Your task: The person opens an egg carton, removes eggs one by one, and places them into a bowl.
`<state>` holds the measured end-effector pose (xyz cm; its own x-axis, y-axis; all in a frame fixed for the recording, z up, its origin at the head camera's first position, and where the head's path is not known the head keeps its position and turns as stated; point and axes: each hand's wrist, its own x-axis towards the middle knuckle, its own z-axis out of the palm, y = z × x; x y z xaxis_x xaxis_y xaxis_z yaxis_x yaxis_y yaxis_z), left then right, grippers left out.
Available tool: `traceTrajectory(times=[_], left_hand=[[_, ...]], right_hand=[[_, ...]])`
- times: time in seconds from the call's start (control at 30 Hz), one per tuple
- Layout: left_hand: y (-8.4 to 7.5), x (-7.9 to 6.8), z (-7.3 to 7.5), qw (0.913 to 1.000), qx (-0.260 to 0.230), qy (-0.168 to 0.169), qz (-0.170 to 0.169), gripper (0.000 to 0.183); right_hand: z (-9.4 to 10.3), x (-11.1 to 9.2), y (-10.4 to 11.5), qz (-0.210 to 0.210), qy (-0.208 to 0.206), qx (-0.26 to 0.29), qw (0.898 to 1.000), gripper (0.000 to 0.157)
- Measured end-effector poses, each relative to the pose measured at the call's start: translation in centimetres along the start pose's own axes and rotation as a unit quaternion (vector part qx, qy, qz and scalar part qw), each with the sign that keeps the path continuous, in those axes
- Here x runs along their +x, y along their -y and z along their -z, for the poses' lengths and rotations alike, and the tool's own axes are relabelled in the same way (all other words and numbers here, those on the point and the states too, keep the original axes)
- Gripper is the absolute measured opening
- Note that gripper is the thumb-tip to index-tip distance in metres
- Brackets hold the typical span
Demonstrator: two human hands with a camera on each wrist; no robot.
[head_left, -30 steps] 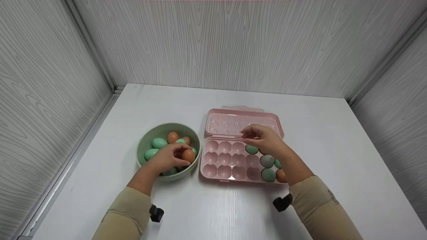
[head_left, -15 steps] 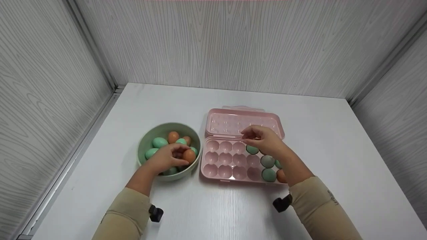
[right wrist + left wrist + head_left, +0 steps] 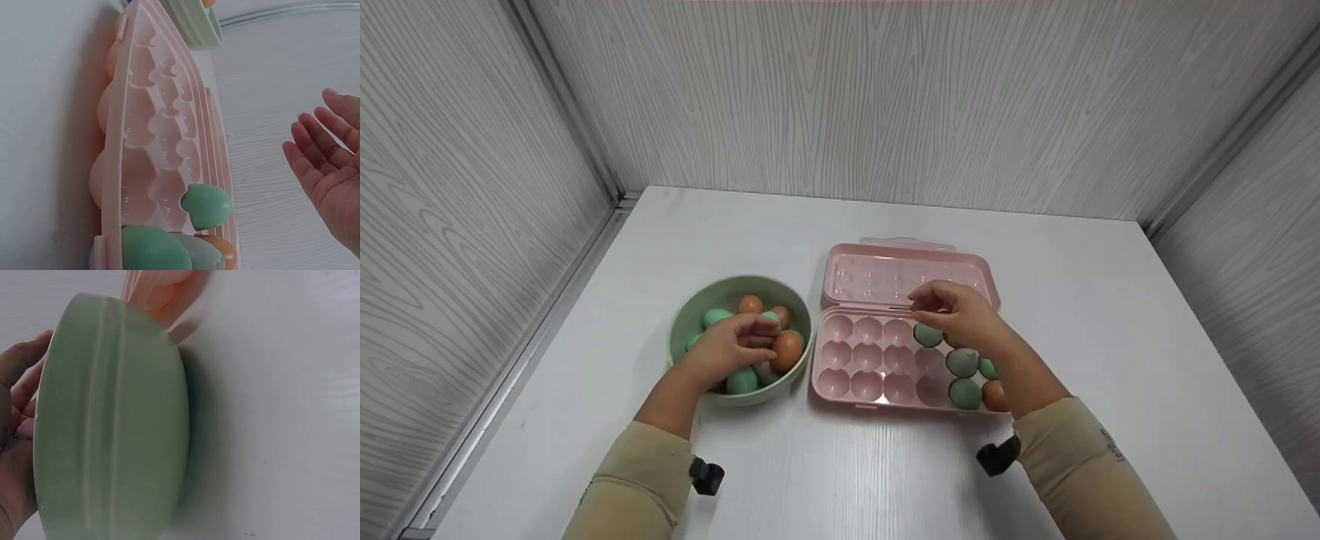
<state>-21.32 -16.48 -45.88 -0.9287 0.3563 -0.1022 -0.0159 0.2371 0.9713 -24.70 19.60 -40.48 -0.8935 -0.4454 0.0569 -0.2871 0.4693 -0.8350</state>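
Note:
My left hand [image 3: 727, 347] hovers over the green bowl [image 3: 682, 330] at the left, thumb and fingers parted. Just beyond its fingertips lies a brown egg [image 3: 788, 351] on the other eggs in the bowl; I see no grip on it. In the left wrist view the bowl wall [image 3: 112, 422] hides most of the fingers and all the eggs. My right hand [image 3: 960, 315] hangs above the pink egg carton [image 3: 877, 409], fingers loosely bent and holding nothing. Below it a green egg [image 3: 208, 207] sits in a back-row cup.
Several green, grey and brown eggs fill the carton's right end, such as a grey-green egg [image 3: 962, 363] and a brown egg [image 3: 994, 396]. The carton lid [image 3: 877, 277] lies folded back behind it. Pale panels [image 3: 840, 97] enclose the white table [image 3: 840, 480].
My left hand has drawn back slightly left, its fingers spreading away from the brown egg, which now shows more fully. The right hand has stayed nearly still.

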Motion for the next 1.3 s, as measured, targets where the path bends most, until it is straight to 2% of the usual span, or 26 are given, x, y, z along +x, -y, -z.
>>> traceTrajectory(times=[0.17,0.33,0.73,0.87,1.07,1.3], left_hand=[[-0.3,0.0,0.2,0.9997,-0.021,-0.007,-0.009,0.051],[-1.2,-0.2,0.2,0.9988,-0.035,-0.021,-0.026,0.048],[-2.6,0.4,-1.0,0.9979,-0.018,-0.024,-0.057,0.041],[-3.0,0.7,-1.4,0.9983,-0.018,-0.016,-0.052,0.040],[-3.3,1.0,-1.7,0.9977,-0.041,0.006,-0.053,0.041],[-3.3,1.2,-1.9,0.9972,-0.032,-0.001,-0.067,0.039]], right_hand=[[0.4,-0.3,0.3,-0.026,0.000,0.004,1.000,0.024],[0.8,-0.4,-0.1,-0.030,-0.005,0.000,1.000,0.024],[1.5,-0.8,-3.3,-0.090,-0.048,-0.021,0.995,0.024],[1.4,-0.7,-4.7,-0.106,-0.068,-0.034,0.991,0.026],[1.4,-0.6,-6.4,-0.114,-0.070,-0.065,0.989,0.029],[1.0,-0.3,-7.2,-0.131,-0.062,-0.093,0.985,0.027]])
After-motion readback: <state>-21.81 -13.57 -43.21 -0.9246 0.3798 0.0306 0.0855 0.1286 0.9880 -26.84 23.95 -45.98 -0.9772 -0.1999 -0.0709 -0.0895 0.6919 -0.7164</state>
